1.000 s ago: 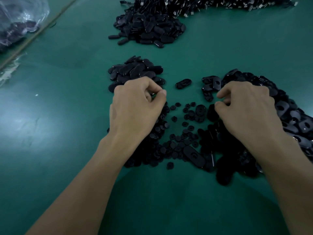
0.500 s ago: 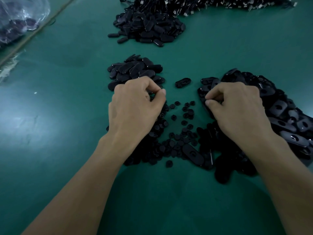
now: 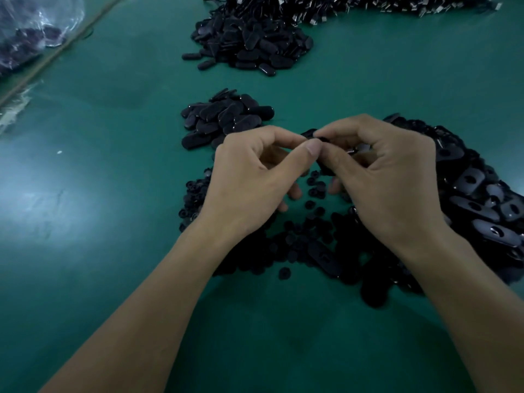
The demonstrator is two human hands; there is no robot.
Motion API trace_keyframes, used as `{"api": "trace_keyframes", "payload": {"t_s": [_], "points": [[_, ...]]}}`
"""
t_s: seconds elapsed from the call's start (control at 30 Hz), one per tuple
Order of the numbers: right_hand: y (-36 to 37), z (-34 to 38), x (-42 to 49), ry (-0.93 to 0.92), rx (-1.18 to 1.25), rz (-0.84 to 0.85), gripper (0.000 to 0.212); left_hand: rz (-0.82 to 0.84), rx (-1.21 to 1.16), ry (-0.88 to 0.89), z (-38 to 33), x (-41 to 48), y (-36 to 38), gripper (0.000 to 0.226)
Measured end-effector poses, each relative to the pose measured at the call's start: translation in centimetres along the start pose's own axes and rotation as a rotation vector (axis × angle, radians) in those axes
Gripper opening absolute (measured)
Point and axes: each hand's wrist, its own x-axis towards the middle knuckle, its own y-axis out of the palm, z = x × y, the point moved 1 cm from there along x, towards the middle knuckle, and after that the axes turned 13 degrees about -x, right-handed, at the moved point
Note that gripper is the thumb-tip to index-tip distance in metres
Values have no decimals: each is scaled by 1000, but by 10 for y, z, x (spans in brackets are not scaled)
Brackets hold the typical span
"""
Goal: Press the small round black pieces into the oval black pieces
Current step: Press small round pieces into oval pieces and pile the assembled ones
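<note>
Both hands meet mid-air over green tabletop (image 3: 113, 194), right above loose round bits (image 3: 312, 191). Right hand (image 3: 391, 177) curled round one oval (image 3: 309, 133), holding it up. Left hand (image 3: 249, 177) thumb and forefinger pinch that oval's top end, can't tell if a round bit's in there. Holed ovals (image 3: 476, 194) piled beside right wrist, smooth heap (image 3: 224, 117) just beyond left knuckles.

My left hand (image 3: 249, 177) and my right hand (image 3: 391, 180) are touching just above the small round black pieces (image 3: 306, 234), both pinching one oval black piece (image 3: 310, 133) (mostly hidden in the grip).
</note>
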Motion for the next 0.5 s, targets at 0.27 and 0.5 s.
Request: {"api": "trace_keyframes", "payload": {"t_s": [0.27, 0.5], "points": [[1, -2, 1, -100, -46, -22, 17, -14, -249, -59, -3, 2, 2, 13], [3, -2, 4, 60, 209, 11, 8, -57, -405, -60, -4, 6, -3, 5]]}}
